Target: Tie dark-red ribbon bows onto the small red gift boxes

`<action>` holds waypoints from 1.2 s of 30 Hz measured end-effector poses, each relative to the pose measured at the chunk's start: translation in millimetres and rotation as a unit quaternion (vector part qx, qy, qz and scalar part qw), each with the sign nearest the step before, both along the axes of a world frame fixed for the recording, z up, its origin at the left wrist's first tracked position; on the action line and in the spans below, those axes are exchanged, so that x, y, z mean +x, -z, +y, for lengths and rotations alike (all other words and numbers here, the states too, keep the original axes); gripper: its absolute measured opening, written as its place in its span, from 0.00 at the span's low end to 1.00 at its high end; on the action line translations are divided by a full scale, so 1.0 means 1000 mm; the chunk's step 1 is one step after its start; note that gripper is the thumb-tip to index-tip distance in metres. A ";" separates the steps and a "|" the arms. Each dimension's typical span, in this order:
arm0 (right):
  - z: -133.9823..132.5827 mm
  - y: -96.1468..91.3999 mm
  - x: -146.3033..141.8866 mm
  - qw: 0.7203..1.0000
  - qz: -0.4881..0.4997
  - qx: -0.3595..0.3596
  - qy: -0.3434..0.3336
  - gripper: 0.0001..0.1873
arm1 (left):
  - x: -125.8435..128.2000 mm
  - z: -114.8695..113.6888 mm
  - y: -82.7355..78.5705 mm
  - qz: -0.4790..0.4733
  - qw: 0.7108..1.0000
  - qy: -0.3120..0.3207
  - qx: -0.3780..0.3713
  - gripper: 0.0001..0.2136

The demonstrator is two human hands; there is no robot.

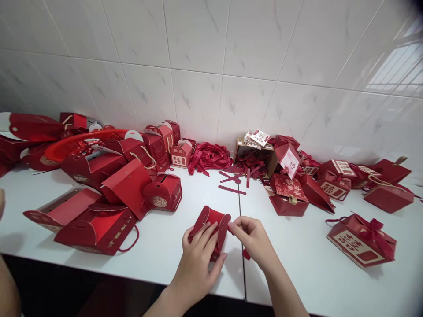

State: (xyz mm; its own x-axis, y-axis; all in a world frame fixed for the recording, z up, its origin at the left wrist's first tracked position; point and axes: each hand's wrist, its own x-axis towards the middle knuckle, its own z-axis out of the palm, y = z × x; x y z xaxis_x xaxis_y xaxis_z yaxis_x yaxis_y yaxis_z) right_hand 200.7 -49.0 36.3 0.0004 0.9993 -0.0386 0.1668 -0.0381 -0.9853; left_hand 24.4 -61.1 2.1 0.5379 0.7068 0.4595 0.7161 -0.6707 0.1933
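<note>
A small red box (224, 233) stands near the front edge of the white table (198, 193), just left of the dark seam where two tabletops meet, with its top open and its rounded end flaps raised. The left hand (195, 257) clasps it from the near side, fingers spread across the top and thumb along the near right side. The right hand (251, 237) is at the box's right-hand flap, fingers curled and thumb and forefinger drawn together at its edge (whether they grip anything cannot be told). A scrap of red ribbon (246, 254) shows just below that hand, close to the seam. Beyond the box, several dark red strips (231, 189) lie loose on the table, near a brown carton (271, 164) that holds more of them and bears printed cards (258, 138) on top. A heap of red ribbon (210, 158) sits left of the carton, by the tiled wall (198, 39). Red gift boxes (161, 193) crowd the left side around an orange-red basin (59, 149); others are on the right, and a box with a ribbon bow (361, 241) stands nearer the front. Part of another person's arm (6, 286) enters at the left edge.
</note>
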 end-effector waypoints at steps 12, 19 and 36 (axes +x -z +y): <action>0.003 0.000 -0.005 0.999 -0.020 0.016 0.026 0.16 | 0.001 -0.001 -0.018 -0.165 0.979 -0.070 0.094 0.13; 0.004 0.001 -0.012 0.999 -0.009 0.028 0.022 0.17 | 0.006 0.020 -0.025 -0.101 0.990 -0.098 -0.001 0.13; 0.001 0.004 -0.009 0.997 -0.040 0.046 0.055 0.13 | 0.009 0.023 -0.026 -0.138 0.985 -0.068 -0.081 0.12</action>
State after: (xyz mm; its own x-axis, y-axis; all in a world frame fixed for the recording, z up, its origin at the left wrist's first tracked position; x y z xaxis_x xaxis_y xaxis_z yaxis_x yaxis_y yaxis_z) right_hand 191.5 -47.8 32.4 0.1103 0.9922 0.0585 0.2439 0.0301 -0.9693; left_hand 33.6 -37.7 27.7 0.3040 0.8392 0.4510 0.7017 -0.5174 0.4898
